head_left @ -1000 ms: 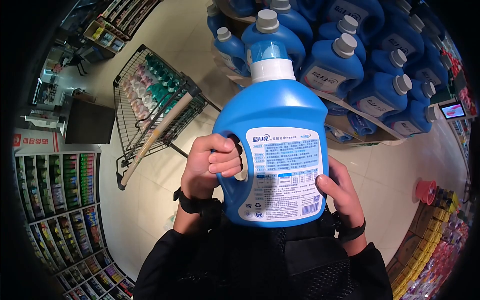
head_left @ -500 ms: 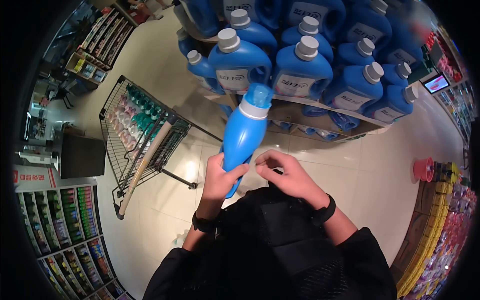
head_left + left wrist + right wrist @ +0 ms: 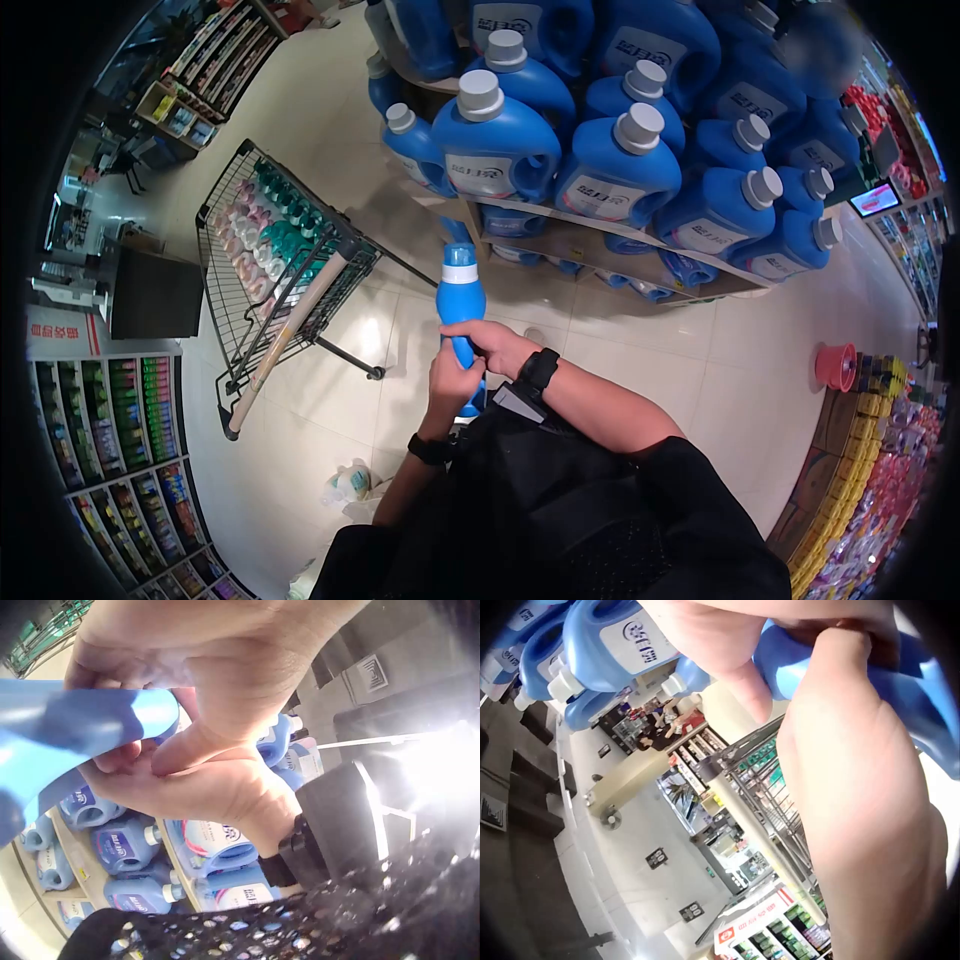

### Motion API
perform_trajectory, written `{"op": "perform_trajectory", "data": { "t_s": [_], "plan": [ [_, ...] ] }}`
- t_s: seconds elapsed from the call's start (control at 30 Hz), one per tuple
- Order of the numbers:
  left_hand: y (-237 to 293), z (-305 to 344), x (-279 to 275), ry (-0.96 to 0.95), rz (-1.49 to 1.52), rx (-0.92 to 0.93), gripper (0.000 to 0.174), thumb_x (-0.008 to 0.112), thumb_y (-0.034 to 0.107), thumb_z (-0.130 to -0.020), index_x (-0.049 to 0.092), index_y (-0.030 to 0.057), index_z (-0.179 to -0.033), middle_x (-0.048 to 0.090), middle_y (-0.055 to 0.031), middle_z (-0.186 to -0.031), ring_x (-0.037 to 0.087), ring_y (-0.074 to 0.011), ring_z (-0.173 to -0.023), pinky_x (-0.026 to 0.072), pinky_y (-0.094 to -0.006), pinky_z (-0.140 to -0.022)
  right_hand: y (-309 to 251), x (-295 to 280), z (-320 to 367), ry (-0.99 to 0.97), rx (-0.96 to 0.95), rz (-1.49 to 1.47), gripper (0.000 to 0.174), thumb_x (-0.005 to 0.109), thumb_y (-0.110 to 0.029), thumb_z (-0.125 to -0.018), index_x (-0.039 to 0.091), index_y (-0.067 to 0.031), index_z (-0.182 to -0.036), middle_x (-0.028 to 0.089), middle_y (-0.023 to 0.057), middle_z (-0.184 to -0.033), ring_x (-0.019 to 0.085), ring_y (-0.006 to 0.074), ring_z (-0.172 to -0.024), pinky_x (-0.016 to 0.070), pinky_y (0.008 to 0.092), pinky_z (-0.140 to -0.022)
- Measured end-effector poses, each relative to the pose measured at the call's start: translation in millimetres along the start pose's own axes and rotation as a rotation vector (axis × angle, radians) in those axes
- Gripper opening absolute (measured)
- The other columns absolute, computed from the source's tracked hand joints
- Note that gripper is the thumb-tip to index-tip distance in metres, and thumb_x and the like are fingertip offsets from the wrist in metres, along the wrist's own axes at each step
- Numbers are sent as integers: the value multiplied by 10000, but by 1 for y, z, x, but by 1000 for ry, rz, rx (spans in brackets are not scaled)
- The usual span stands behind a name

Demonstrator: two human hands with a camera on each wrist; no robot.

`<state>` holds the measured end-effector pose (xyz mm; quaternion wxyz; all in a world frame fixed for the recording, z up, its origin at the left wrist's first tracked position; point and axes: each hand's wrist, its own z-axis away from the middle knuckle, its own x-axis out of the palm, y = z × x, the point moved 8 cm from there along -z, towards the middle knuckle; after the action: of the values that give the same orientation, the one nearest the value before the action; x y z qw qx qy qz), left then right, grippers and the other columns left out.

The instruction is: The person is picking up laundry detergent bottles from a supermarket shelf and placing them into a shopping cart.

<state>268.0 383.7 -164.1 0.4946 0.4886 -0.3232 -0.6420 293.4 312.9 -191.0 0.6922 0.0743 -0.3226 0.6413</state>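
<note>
A large blue laundry detergent bottle [image 3: 461,302] with a clear cap over a white collar stands roughly upright in front of the body, its narrow side facing me. My left hand [image 3: 453,382] grips its handle from the left and below. Higher up, my right hand [image 3: 500,346] holds the same handle, its fingers across the bottle's near side. The left wrist view shows the blue handle [image 3: 112,720] passing between both hands, with the left hand [image 3: 202,652] above and the right hand [image 3: 202,791] beneath. Some fingertips are hidden behind the handle.
A display shelf [image 3: 560,212] full of blue detergent bottles [image 3: 620,170] stands ahead. At the left is a shopping cart [image 3: 290,340] holding rows of pink, white and green bottles. Stocked shelves [image 3: 110,430] line the lower left; a red bucket [image 3: 834,368] sits at the right.
The bottle has turned from its back label facing me to edge-on, and moved lower and left. My right hand left its side, then came across and took hold of the handle beside the left.
</note>
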Motion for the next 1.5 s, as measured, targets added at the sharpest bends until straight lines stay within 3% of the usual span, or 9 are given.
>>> {"op": "perform_trajectory", "data": {
  "t_s": [0.23, 0.3, 0.4, 0.57, 0.77, 0.93, 1.1, 1.33, 1.5],
  "plan": [
    [14, 2, -2, -124, -222, -8, 333, 677, 169, -803, 587, -24, -1059, 674, -218, -948, 643, -425, -886, 516, -441, -774, 26, -60, -29, 233, 62, -43, 198, 742, -145, -797, 588, -51, -878, 610, 48, -727, 582, 168, -636, 452, 334, -582],
    [70, 10, -49, 48, -122, 386, 249, 678, 91, -798, 611, -17, -1012, 663, -195, -1020, 648, -375, -941, 508, -386, -822, 21, -92, -37, 277, 22, 44, 191, 767, -138, -757, 594, -59, -739, 585, 36, -645, 540, 151, -571, 402, 319, -548],
    [97, 28, -144, 431, -179, 330, 245, 635, -60, -781, 620, -7, -1020, 642, -143, -1078, 620, -277, -1017, 482, -350, -878, -8, -149, -23, 622, -152, 337, 326, 824, -158, -664, 534, -73, -541, 545, 34, -534, 494, 143, -474, 357, 327, -476],
    [104, 32, -241, 902, -600, 215, 192, 566, 90, -904, 604, -21, -1056, 591, -173, -1194, 520, -309, -1185, 362, -389, -1038, -31, -242, -12, 843, -204, 655, 252, 769, -162, -587, 680, 25, -731, 665, 105, -675, 641, 213, -597, 494, 338, -580],
    [4, -26, -266, 650, -413, -76, 290, 463, 215, -994, 597, -27, -1081, 611, -163, -1150, 602, -270, -992, 448, -392, -887, -55, -319, 17, 940, -247, 996, 330, 777, -219, -561, 680, 23, -764, 681, 149, -729, 676, 265, -678, 520, 347, -674],
    [-34, -49, -279, 760, -789, -404, 605, 386, 474, -982, 683, -23, -808, 622, -198, -659, 613, -357, -670, 449, -408, -651, -91, -351, 20, 878, -486, 959, 196, 739, -129, -597, 645, 30, -662, 647, 128, -611, 640, 191, -561, 501, 329, -581],
    [-41, -40, -281, 1099, -968, -219, 493, 440, 370, -929, 678, -1, -708, 588, -175, -574, 573, -350, -525, 387, -439, -518, -142, -353, 5, 837, -620, 1134, 148, 721, -102, -625, 613, 0, -623, 615, 81, -583, 573, 117, -547, 470, 307, -552],
    [-54, -25, -295, 1261, -988, -193, 427, 458, 349, -916, 729, 21, -878, 645, -196, -693, 591, -356, -609, 417, -425, -582, -209, -352, -21, 961, -764, 1262, 399, 760, -188, -666, 685, -40, -1030, 701, 147, -1052, 667, 305, -969, 495, 379, -873],
    [-73, -11, -317, 1287, -956, -324, 436, 447, 387, -923, 743, 67, -931, 672, -153, -721, 626, -325, -676, 444, -410, -648, -213, -386, -49, 1024, -526, 1197, 420, 736, -210, -686, 643, -42, -1059, 669, 135, -1035, 613, 312, -986, 455, 411, -885]
  ]
}}
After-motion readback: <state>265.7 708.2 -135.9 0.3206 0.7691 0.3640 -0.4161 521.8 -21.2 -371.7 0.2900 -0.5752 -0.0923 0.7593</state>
